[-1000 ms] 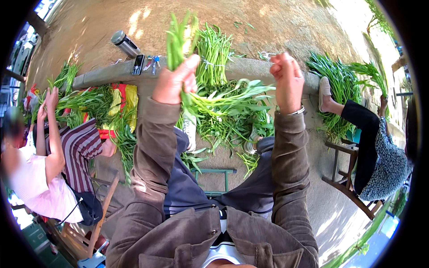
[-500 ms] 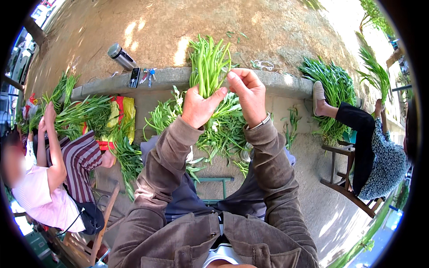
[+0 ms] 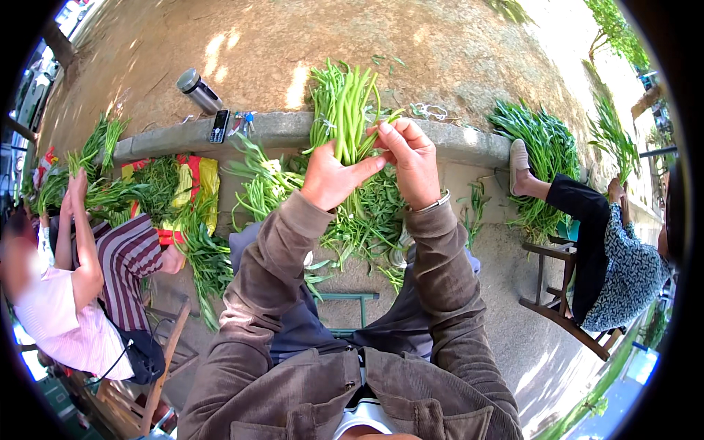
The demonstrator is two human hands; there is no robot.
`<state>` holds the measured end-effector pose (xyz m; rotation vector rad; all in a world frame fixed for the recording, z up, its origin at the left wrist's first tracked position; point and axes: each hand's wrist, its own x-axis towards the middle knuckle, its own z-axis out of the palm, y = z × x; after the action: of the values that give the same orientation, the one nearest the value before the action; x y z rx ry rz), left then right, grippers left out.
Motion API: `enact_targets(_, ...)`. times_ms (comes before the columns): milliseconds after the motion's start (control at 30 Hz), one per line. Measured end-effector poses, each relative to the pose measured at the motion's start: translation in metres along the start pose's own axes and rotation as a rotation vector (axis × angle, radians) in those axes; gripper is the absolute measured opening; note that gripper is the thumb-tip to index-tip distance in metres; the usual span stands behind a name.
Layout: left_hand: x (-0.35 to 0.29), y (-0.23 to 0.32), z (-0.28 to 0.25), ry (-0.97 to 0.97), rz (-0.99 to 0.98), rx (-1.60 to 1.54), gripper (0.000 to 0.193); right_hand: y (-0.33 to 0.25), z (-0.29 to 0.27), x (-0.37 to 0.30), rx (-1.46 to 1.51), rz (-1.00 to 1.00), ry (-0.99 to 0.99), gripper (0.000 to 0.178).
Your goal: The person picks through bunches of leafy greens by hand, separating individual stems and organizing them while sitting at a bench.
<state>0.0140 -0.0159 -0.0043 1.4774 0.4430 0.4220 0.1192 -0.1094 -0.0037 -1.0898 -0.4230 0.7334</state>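
Note:
My left hand (image 3: 323,178) is wrapped round the lower part of a bunch of leafy green stems (image 3: 355,110), which looks like water spinach. The cut stem ends point away from me, over the stone kerb. Beside it my right hand (image 3: 415,163) pinches, thumb against finger, a green stem (image 3: 394,116) at the bunch's right side. Behind the held bunch, more green stems (image 3: 323,92) show at the left, partly covered by it. Below my hands a loose heap of leafy greens (image 3: 370,220) lies on the ground between my feet, partly hidden by my wrists.
On the kerb (image 3: 286,130) stand a steel flask (image 3: 198,92), a mobile phone (image 3: 219,126) and keys (image 3: 248,123); white string (image 3: 429,111) lies right. A seated person (image 3: 70,308) handles greens left; another (image 3: 623,264) holds some right, near a large pile (image 3: 539,158).
A stem now sticks out at the right of the bunch in my right fingers. The bunch has shifted slightly right. The left person's hands and greens have moved slightly.

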Motion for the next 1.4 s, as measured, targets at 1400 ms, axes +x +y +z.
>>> enact_targets(1400,-0.002,0.016,-0.023,-0.091,-0.150,-0.069,0.015,-0.004,-0.012,-0.005,-0.178,0.188,-0.224,0.014)
